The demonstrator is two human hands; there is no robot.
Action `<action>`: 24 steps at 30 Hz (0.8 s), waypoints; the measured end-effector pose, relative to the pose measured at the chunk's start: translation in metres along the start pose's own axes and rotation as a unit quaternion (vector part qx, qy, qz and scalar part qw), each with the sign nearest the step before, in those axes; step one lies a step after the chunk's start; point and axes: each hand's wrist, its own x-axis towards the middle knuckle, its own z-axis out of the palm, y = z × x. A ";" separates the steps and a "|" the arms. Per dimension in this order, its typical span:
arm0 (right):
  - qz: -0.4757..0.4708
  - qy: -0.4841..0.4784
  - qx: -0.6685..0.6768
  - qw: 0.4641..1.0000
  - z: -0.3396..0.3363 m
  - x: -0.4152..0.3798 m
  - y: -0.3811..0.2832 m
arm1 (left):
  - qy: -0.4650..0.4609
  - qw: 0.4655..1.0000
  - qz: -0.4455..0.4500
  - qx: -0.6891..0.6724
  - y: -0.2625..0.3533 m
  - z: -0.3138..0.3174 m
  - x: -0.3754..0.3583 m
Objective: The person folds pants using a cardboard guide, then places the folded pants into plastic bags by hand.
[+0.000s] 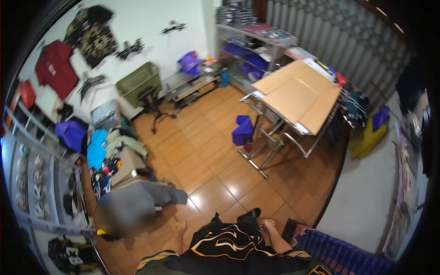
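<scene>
The left hand [182, 226] and right hand [268, 224] look empty; I can't tell if they are clenched. This looks like standing or walking. A blue thing [338, 251] is on this side of the table [252, 164], where cardboard [299, 94] lies; touching that calls for steps.

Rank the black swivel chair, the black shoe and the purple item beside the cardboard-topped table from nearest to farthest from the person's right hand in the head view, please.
From the right hand:
1. Black shoe, just to the hand's left.
2. Purple item, ahead and slightly left.
3. Black swivel chair, farthest, ahead and well to the left.
</scene>
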 end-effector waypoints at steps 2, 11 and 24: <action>-0.047 0.023 -0.016 0.999 -0.026 -0.002 -0.007 | 0.070 0.995 -0.008 -0.069 -0.051 0.008 -0.036; -0.160 -0.090 -0.549 0.815 0.155 -0.047 -0.067 | 0.053 0.966 -0.006 -0.252 -0.104 -0.080 -0.003; -0.101 -0.150 -0.500 0.847 0.327 0.015 -0.213 | 0.129 0.904 -0.017 -0.408 -0.039 -0.060 -0.025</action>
